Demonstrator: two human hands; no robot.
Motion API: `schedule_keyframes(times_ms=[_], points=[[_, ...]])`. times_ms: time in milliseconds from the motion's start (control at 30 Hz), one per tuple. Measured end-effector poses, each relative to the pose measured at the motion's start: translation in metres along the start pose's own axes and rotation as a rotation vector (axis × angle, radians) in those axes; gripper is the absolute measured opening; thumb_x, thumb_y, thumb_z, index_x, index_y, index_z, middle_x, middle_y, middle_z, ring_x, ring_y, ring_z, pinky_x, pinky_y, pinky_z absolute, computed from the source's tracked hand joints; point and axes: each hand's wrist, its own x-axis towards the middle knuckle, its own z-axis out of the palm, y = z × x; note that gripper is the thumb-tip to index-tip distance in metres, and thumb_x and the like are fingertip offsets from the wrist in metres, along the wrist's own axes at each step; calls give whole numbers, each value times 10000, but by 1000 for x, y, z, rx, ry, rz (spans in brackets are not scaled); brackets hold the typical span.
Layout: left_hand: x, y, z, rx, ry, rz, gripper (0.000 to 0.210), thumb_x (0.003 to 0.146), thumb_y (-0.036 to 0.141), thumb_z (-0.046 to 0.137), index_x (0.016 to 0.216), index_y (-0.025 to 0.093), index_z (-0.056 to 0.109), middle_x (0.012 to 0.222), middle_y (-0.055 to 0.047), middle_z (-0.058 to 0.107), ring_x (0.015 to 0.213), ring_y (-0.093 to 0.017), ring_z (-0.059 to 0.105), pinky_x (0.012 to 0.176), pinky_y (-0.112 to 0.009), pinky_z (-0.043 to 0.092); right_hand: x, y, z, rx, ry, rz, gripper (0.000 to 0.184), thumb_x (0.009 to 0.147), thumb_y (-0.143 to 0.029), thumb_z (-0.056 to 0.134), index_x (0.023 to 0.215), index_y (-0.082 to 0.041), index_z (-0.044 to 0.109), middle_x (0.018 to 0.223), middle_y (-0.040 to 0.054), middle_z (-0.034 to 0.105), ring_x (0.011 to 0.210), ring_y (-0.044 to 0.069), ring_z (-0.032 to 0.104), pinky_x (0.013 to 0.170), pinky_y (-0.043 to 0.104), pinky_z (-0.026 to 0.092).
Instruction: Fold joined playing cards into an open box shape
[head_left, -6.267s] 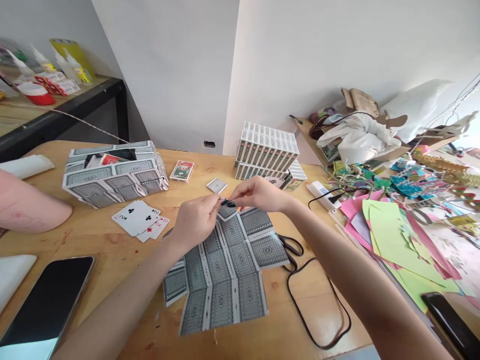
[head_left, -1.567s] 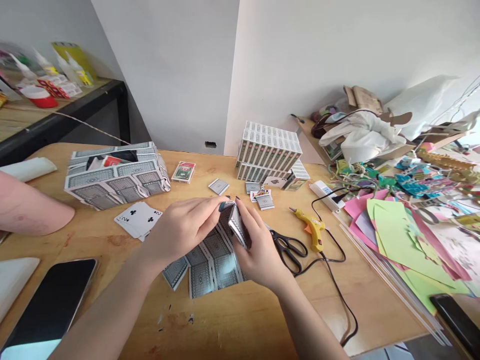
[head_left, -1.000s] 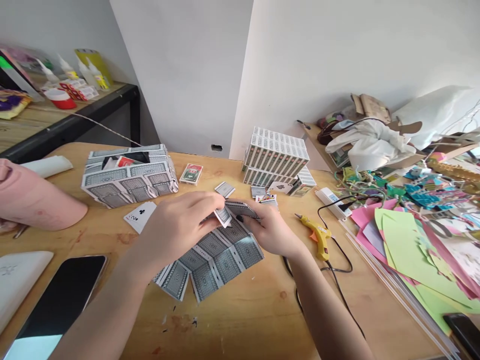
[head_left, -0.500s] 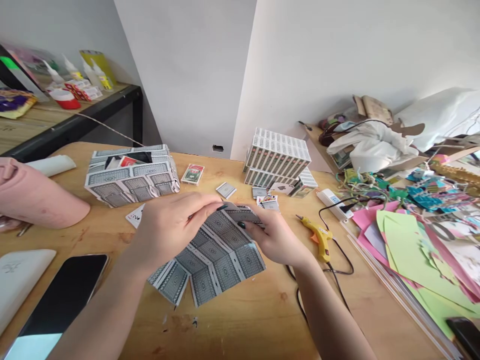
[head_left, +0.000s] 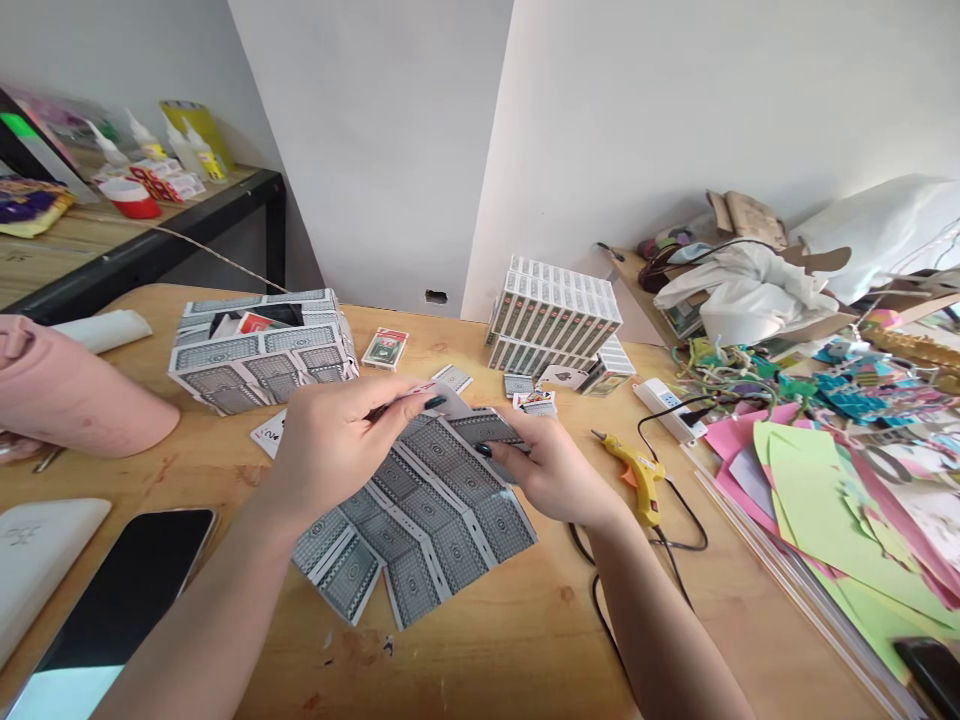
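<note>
A panel of grey-patterned playing cards (head_left: 435, 510), joined in creased rows, hangs at a tilt above the table between both hands. My right hand (head_left: 555, 470) is closed at its far right edge, thumb over a grey-backed card (head_left: 487, 428). My left hand (head_left: 330, 440) pinches a pale playing card (head_left: 448, 402) at the panel's far edge; its fingertips are partly hidden. Behind the left hand stands a box covered in the same cards (head_left: 262, 365), with a red item inside. A yellow glue gun (head_left: 636, 472) lies right of my right hand.
Stacked card packs (head_left: 551, 315) stand at the back, near a single card pack (head_left: 385, 348) and loose cards (head_left: 564, 376). A phone (head_left: 127, 590) and a pink roll (head_left: 82, 390) lie left. Right are a power strip (head_left: 667, 408), black cable and coloured paper (head_left: 810, 500).
My left hand has drawn back slightly to the left, and more of the pale card shows between the hands. The panel's near edge has dipped a little. My right hand stays nearly still.
</note>
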Motion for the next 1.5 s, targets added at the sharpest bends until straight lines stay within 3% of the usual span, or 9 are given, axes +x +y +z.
schedule_keyframes(times_ms=[133,567,767,900,1167,1333,1500], points=[[0,-2,0,13,-13,-45,194,857,317,520,778,224,670,530,44,603,437,-70,460,419,-219,354,0,0,0,0,-8,-12,391,818,-57,408,1127,-219,583,1025,20,668,890,149,609,780,282,469],[1,-4,-1,8,-54,-121,222,847,335,527,748,209,680,478,50,546,440,-75,446,416,-216,325,0,1,-1,6,-5,3,378,810,-55,413,1110,-204,588,1000,20,665,881,145,603,775,267,463],[0,-6,1,-85,-63,22,141,845,267,549,915,274,671,770,35,706,620,-98,616,557,-218,474,-1,2,-1,-26,1,33,290,841,-101,410,1061,-197,574,927,17,652,833,141,588,740,255,453],[-2,-5,0,-56,-82,103,176,862,232,520,968,295,645,840,45,715,706,-109,656,630,-227,519,-1,-2,1,-186,13,60,216,884,-165,376,1021,-194,540,782,6,628,673,122,555,607,222,411],[-11,8,7,37,-72,192,289,858,108,428,1037,248,608,949,10,703,831,-148,666,689,-263,541,4,-11,3,-773,-12,13,316,842,-109,348,1107,-186,503,654,16,609,530,128,499,500,244,262],[-12,16,12,160,-110,178,287,849,84,371,934,184,626,812,-29,702,700,-162,662,555,-269,506,3,-9,1,-830,-14,-19,368,772,-50,369,1077,-191,519,684,12,626,532,123,505,480,248,235],[-12,16,15,138,-160,159,288,828,75,364,912,185,617,774,-19,691,676,-144,645,548,-244,482,-1,-5,1,-799,-3,-54,372,741,-20,375,1020,-192,549,727,17,636,573,125,524,490,246,241]])
